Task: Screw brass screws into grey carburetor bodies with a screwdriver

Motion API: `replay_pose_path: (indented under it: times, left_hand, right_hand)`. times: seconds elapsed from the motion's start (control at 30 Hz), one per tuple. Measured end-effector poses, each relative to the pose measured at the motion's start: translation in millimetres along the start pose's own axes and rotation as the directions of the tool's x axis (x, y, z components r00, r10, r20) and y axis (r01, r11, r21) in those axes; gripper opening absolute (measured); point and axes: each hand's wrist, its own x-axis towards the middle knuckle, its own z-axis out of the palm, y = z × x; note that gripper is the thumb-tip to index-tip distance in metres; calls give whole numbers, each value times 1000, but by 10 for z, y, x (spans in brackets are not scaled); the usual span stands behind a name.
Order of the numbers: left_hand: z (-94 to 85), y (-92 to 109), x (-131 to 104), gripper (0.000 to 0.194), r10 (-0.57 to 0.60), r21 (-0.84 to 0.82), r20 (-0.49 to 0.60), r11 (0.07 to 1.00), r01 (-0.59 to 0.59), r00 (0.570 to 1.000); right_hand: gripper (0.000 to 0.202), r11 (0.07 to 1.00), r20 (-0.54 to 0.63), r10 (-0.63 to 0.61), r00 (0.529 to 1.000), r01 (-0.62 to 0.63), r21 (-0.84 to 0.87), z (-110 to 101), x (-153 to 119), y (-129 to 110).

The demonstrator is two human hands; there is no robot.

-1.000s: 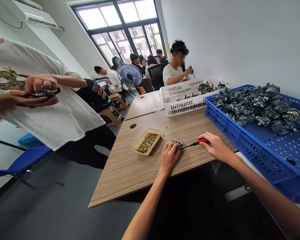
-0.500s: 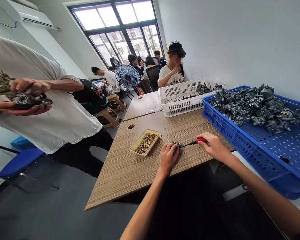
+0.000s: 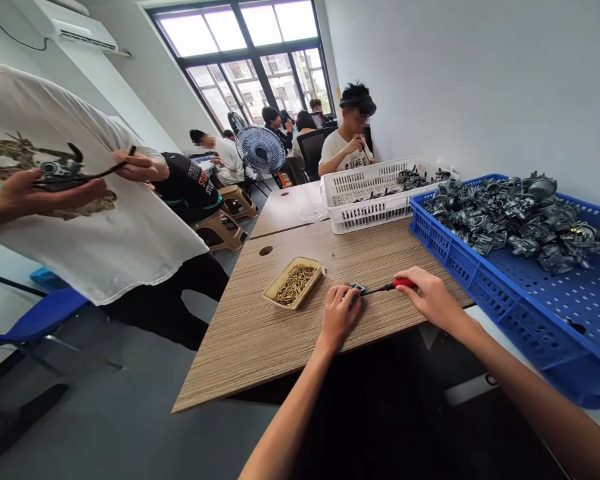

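My left hand [image 3: 341,310] is closed over a small metal part [image 3: 356,288] on the wooden table, covering most of it; it resembles the carburetors in the blue crate. In my right hand [image 3: 427,293] is the red handle of a screwdriver [image 3: 404,283], held nearly level. Its dark shaft points left and its tip meets the part beside my left fingers; the exact contact is too small to make out. Left of my left hand stands a shallow cream tray [image 3: 267,294] full of small brass-coloured pieces.
A blue crate [image 3: 505,320] heaped with carburetors [image 3: 510,213] stands at the right. Behind the table's middle is a white basket [image 3: 360,220] with dark parts. A standing person [image 3: 130,227] at the left holds a carburetor; another person [image 3: 347,147] sits beyond the basket.
My hands, the part and the screwdriver keep almost the same pose, while the view shifts slightly. The standing person's right-side hand has moved away from the carburetor, drawing out a dark hose.
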Motion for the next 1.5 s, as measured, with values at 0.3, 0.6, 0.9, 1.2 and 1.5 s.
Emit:
replay_pose_path:
  times: [0.3, 0.6, 0.9, 1.2, 1.5]
  left_hand:
    - [-10, 9, 2, 10, 3, 5, 2, 1000, -3, 1000]
    - [-20, 17, 11, 10, -3, -2, -1, 1000, 3, 1000]
    - [-26, 28, 6, 13, -26, 0, 31, 1000, 26, 999]
    - [-31, 26, -1, 11, -16, 19, 17, 1000, 16, 1000]
    - [-20, 18, -7, 23, -84, 13, 26, 996, 83, 996]
  right_hand:
    - [16, 992, 39, -129, 991, 129, -8, -1, -17, -87]
    - [19, 974, 30, -223, 974, 224, -42, 21, -28, -163]
    - [21, 987, 77, -150, 986, 153, -39, 6, -29, -184]
    - [24, 972, 133, -94, 987, 120, -203, 55, -75, -181]
    - [40, 925, 213, -33, 976, 111, -364, 46, -108, -256]
